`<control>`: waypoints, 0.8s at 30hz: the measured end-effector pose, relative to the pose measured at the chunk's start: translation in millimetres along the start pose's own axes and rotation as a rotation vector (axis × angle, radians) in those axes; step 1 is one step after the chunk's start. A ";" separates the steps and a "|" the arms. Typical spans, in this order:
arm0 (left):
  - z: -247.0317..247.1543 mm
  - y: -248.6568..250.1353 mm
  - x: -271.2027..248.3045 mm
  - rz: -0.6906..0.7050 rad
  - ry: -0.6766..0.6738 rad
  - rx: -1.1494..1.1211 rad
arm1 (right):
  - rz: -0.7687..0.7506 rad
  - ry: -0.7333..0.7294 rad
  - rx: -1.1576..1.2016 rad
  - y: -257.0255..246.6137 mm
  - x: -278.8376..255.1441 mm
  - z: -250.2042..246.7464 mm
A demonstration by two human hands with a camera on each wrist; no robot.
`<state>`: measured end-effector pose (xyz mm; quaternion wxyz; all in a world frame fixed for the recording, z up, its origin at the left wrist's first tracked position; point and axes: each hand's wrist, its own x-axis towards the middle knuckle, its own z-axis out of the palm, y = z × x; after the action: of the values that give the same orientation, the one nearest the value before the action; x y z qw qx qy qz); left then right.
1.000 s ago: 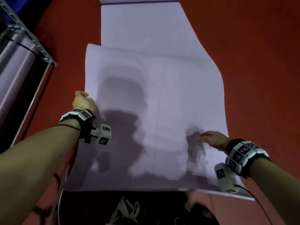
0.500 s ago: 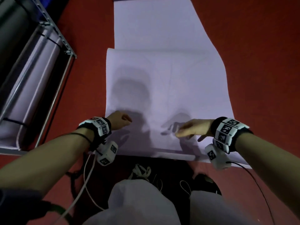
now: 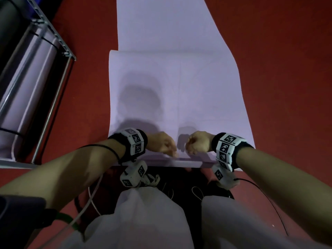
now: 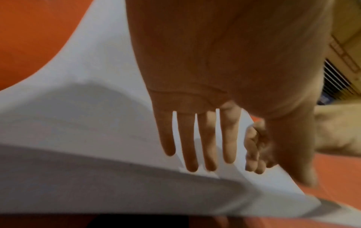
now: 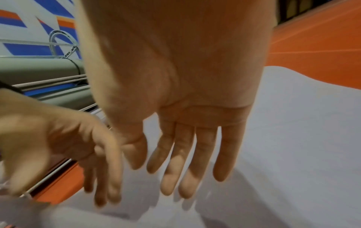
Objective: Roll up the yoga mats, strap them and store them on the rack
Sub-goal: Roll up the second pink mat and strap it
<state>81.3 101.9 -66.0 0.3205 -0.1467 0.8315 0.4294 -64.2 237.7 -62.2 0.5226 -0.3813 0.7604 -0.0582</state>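
Note:
A pale lavender yoga mat lies lengthwise on the red floor, its near part a second layer doubled over the rest. My left hand and right hand are close together at the middle of the mat's near edge. In the left wrist view the left hand has straight, slightly spread fingers pointing down at the mat. In the right wrist view the right hand also has straight fingers just over the mat. Neither hand grips anything.
A metal rack stands on the left and holds a rolled lavender mat bound with black straps, with a darker roll behind it. My knees and loose cables are just behind the mat's near edge. Red floor surrounds the mat.
Both hands have come back from the mat's sides and now meet at the middle of its near edge. The view has shifted back, bringing my knees into the picture.

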 end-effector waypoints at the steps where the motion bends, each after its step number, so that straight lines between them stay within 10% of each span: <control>1: 5.4 -0.8 3.1 -0.008 -0.093 0.036 | 0.002 -0.032 0.014 1.5 1.5 3.9; 5: 14.0 -9.5 12.6 0.013 -0.114 0.103 | -0.029 -0.085 0.062 3.4 -2.3 14.9; 12: 9.1 -18.7 23.0 0.041 0.088 0.107 | -0.159 0.426 -0.205 23.3 3.8 33.5; 24: 38.1 1.0 26.8 -0.149 -0.119 0.646 | -0.222 0.171 -0.578 44.0 8.2 63.3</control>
<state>76.2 134.1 -99.3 0.4291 -0.0725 0.8913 0.1271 -35.2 283.0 -118.0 0.3172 -0.5883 0.7403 0.0718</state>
